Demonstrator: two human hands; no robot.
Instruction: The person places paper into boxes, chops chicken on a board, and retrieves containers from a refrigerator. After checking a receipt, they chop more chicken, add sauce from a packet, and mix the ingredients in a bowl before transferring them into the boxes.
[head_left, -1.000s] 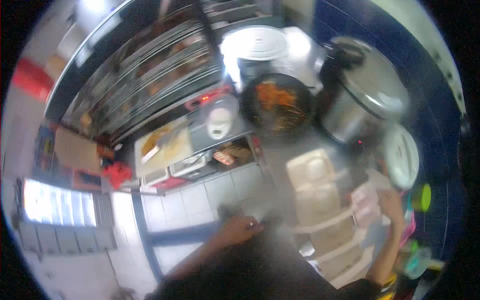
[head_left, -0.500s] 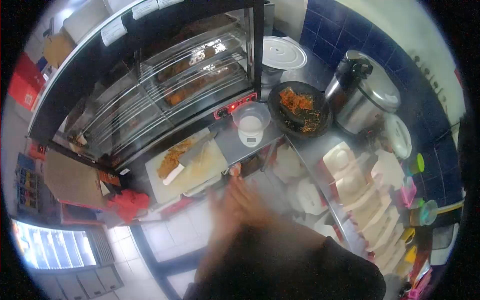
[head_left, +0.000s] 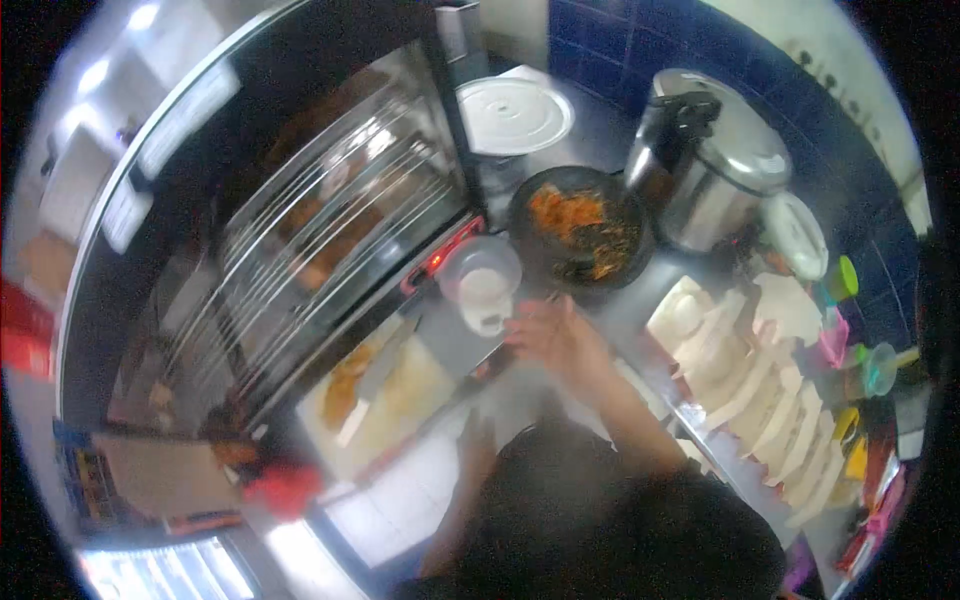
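My right hand point(head_left: 555, 340) is stretched forward at the counter edge, close to a white kitchen scale point(head_left: 485, 308) with a clear bowl point(head_left: 480, 262) on it. Its fingers look apart and nothing shows in them. Beyond it sits a dark stone mortar point(head_left: 627, 245) with orange-red paste and a pestle lying inside. My left hand point(head_left: 480, 440) hangs low in front of my body, smeared by motion, so its fingers cannot be made out. To its left, a white cutting board point(head_left: 425, 385) carries a knife point(head_left: 372, 385) and chopped orange-brown food point(head_left: 343, 388).
A glass heated display case point(head_left: 320, 220) stands behind the board. Large steel pots point(head_left: 735, 150) and a white round lid point(head_left: 515, 115) fill the back corner. On the right counter lie several folded paper boxes point(head_left: 770, 400). Red plastic point(head_left: 283, 490) lies at the left.
My hands, together before, have come apart. The right reached forward and right toward the scale; the left dropped lower. The view has turned and blurred.
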